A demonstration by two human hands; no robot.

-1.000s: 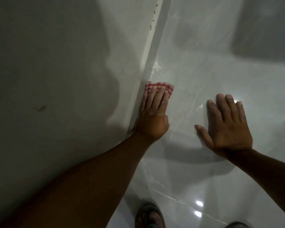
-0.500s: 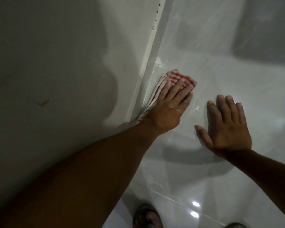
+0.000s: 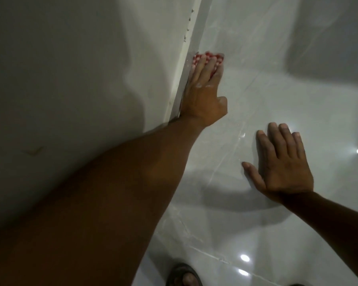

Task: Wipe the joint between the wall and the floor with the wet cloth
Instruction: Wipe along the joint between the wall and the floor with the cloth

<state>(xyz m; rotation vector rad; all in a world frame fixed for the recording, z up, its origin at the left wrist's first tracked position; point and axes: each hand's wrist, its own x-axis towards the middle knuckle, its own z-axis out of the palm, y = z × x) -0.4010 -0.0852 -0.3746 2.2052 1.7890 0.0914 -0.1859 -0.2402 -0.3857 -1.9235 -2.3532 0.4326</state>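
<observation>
Broadly, the grey wall (image 3: 66, 79) fills the left side of the view, shadowed and marked with a small dark scuff low down, and the glossy pale floor (image 3: 277, 100) fills the right, its tiles catching bright spots of reflected light. Between them a pale skirting strip runs up and slightly to the right, and the joint (image 3: 191, 56) where it meets the floor shows a few dark specks along its far stretch. A bare left arm reaches diagonally from the lower left corner across the wall toward that line. Its left hand (image 3: 203, 96) lies palm down right against the base of the skirting, fingers (image 3: 210, 66) stretched forward and close together, flat rather than curled, pressing the cloth (image 3: 207, 55) onto the floor at the joint; bits of white foam or moisture cling to the knuckles. Only the far edge of the cloth, red and white checked, shows beyond the fingertips, touching the skirting on its left side. The right hand (image 3: 285, 164) is well apart from it, nearer the camera and to the right, spread open with the palm flat on the floor and the thumb pointing left, holding nothing. At the bottom edge the toe of a dark sandal (image 3: 183, 275) rests on the tiles.
</observation>
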